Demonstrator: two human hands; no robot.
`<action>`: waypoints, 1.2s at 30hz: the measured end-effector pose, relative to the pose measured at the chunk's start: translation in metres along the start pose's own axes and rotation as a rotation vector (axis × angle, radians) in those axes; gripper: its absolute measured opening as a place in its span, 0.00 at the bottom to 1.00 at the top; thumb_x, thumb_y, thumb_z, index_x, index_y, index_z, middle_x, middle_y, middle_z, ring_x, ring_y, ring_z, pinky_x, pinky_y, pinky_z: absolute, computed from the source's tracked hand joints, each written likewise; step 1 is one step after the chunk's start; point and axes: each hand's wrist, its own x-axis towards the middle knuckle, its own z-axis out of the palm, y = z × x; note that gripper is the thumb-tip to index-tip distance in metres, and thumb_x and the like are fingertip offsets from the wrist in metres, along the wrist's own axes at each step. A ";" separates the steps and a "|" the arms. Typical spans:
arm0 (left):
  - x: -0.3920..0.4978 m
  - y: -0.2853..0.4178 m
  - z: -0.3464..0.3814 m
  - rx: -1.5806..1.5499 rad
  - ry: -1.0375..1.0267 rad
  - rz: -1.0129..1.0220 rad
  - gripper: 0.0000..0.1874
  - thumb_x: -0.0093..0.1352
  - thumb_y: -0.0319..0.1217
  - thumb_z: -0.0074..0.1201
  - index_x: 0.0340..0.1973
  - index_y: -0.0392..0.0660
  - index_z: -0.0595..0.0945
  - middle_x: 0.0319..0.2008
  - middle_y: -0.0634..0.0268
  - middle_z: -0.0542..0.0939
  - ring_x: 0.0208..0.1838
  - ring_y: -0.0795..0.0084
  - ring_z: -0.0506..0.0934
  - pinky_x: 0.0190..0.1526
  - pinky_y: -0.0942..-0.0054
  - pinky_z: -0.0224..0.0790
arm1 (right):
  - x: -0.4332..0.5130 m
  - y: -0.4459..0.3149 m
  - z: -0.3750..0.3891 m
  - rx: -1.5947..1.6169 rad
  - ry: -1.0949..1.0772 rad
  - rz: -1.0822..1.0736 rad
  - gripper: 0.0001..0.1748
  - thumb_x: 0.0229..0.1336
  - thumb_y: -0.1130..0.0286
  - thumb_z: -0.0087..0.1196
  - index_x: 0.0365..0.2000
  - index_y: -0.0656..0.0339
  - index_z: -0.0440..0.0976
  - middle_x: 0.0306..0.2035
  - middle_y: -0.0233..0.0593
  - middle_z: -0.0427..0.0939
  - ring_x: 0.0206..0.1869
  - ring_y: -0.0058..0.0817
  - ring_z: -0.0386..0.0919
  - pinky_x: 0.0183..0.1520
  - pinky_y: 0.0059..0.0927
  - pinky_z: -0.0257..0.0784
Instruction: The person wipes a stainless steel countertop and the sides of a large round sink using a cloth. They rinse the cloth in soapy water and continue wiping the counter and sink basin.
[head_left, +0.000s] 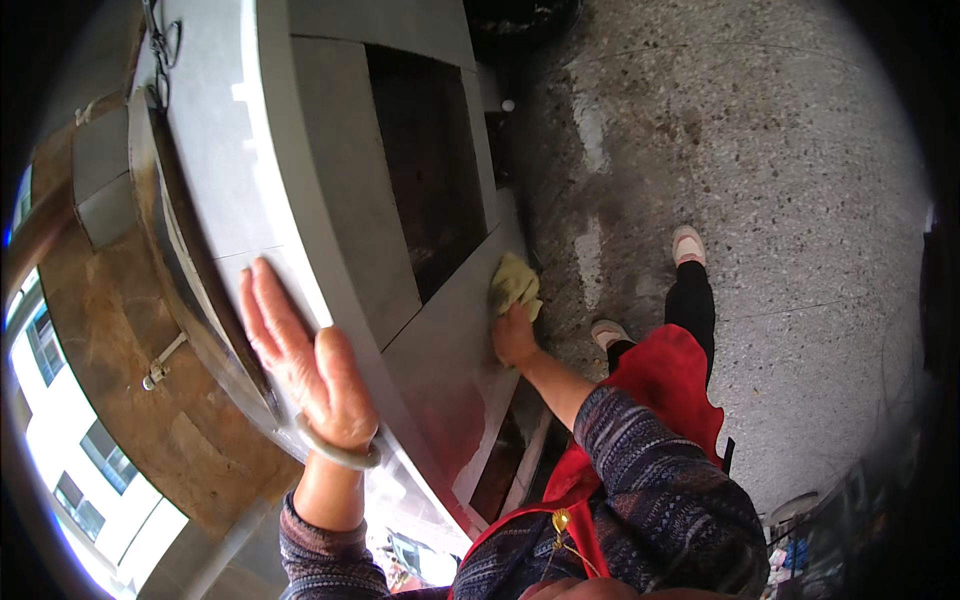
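My left hand (311, 367), with a pale bangle (337, 452) at the wrist, rests on the white tiled countertop (206, 161). Its thumb is spread from the fingers, and it holds nothing. Lower down, my right hand (516, 336) grips a crumpled yellow cloth (516, 283) against the grey tiled front (442, 367) of the counter. The fingers are partly hidden by the cloth. Beyond the cloth, a dark rectangular opening (431, 165) is set into that front.
Scissors (161, 56) lie at the countertop's far end. A raised ledge (202, 255) runs along its left side. My shoes (688, 244) stand on the speckled concrete floor (795, 187), below a red apron (664, 375). Another dark gap (499, 465) is low in the counter front.
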 end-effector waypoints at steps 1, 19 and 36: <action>-0.001 -0.001 0.000 -0.008 -0.007 -0.022 0.36 0.69 0.47 0.33 0.64 0.32 0.54 0.65 0.45 0.51 0.68 0.51 0.51 0.66 0.60 0.37 | 0.011 0.012 0.010 -0.047 -0.087 -0.009 0.27 0.49 0.77 0.47 0.53 0.66 0.61 0.50 0.55 0.64 0.48 0.54 0.62 0.52 0.50 0.58; 0.006 0.000 -0.006 0.054 -0.074 -0.119 0.47 0.65 0.58 0.36 0.63 0.28 0.53 0.65 0.38 0.49 0.68 0.45 0.50 0.66 0.54 0.37 | 0.210 0.024 -0.353 1.277 0.289 -0.177 0.23 0.47 0.79 0.47 0.47 0.58 0.67 0.38 0.41 0.73 0.37 0.35 0.72 0.38 0.34 0.70; -0.006 0.005 0.001 -0.162 0.171 -0.017 0.35 0.67 0.39 0.45 0.64 0.34 0.54 0.62 0.40 0.58 0.65 0.45 0.57 0.65 0.56 0.46 | -0.219 -0.110 -0.064 0.916 0.264 -0.430 0.30 0.49 0.81 0.45 0.56 0.54 0.61 0.58 0.52 0.56 0.59 0.48 0.59 0.58 0.44 0.61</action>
